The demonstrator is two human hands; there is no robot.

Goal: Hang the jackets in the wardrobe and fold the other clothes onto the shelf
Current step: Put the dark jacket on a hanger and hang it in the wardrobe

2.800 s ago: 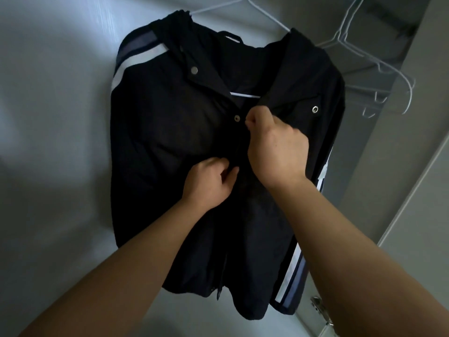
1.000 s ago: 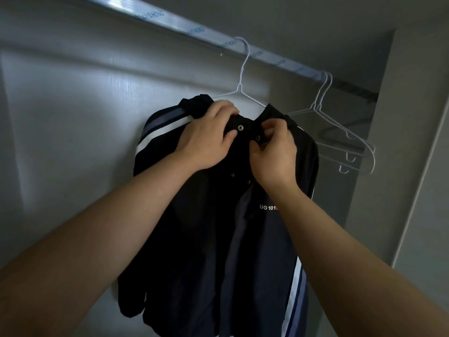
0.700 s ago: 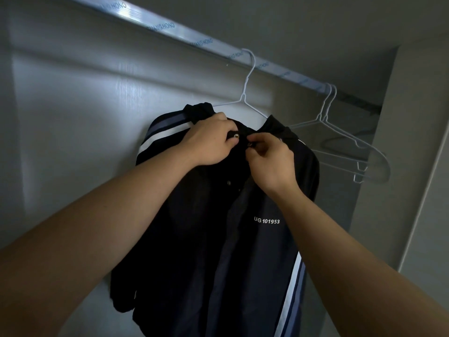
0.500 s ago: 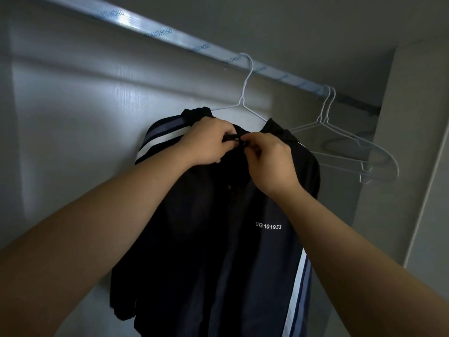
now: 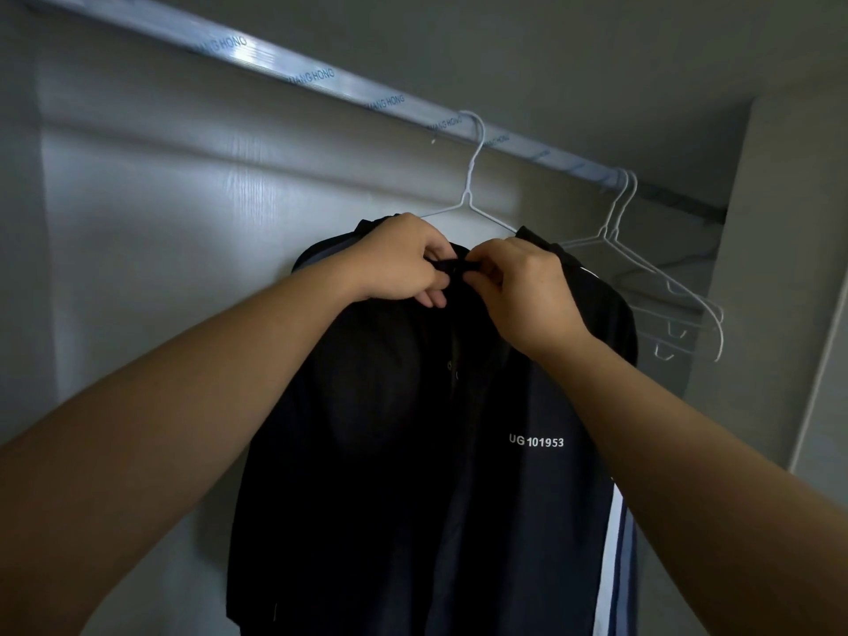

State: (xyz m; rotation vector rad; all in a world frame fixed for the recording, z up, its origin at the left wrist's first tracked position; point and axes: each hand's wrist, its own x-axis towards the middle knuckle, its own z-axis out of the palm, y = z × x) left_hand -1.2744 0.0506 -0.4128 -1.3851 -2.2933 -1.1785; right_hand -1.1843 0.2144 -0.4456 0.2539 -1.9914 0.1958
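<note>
A dark navy jacket [image 5: 413, 452] with white and blue sleeve stripes and white chest lettering hangs on a white wire hanger [image 5: 470, 195] from the wardrobe rail [image 5: 321, 80]. My left hand [image 5: 399, 261] grips the left side of the collar. My right hand [image 5: 527, 286] pinches the right side of the collar against it. Both hands meet at the neck opening, and my fingers hide the collar fastening. The jacket front below the hands lies shut.
Two bare white wire hangers [image 5: 661, 277] hang on the rail to the right of the jacket. The wardrobe's pale back wall [image 5: 160, 245] is to the left, and its right side panel [image 5: 780, 268] stands close to the hangers.
My hands climbed from the jacket's mid front to the collar. In the last second they drew together at the neck, and the view tilted up slightly.
</note>
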